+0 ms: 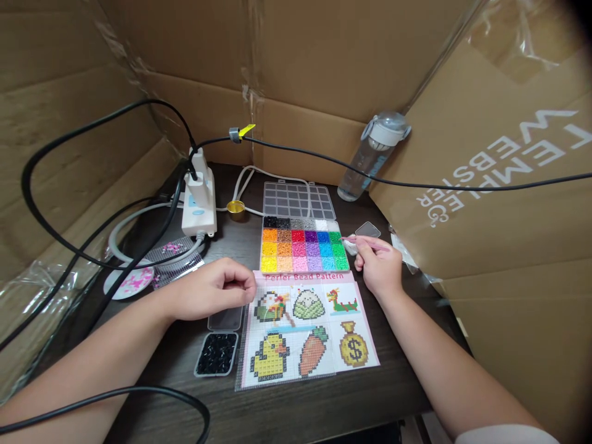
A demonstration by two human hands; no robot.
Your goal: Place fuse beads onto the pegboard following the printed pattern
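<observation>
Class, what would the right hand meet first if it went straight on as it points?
With the pink tool leading, the right hand would probably meet the bead box first, at the green beads; whether the tip touches is unclear.

The bead box [304, 272] is a grid of colour: black, greys and white along the far row, then columns running orange to yellow, brown to peach, red to pink, purple to lilac, blue to cyan, and green. The slim tool [377, 245] on its right is pink. The pattern sheet [337, 327] is white with a pink border, its squared pictures including a yellow duck [271, 357] edged in dark grey, an orange carrot [313, 351] with a green top, and a gold-and-brown money bag [354, 348]. Pink beads [136, 280] speckle the white dish [115, 288] at left.
</observation>
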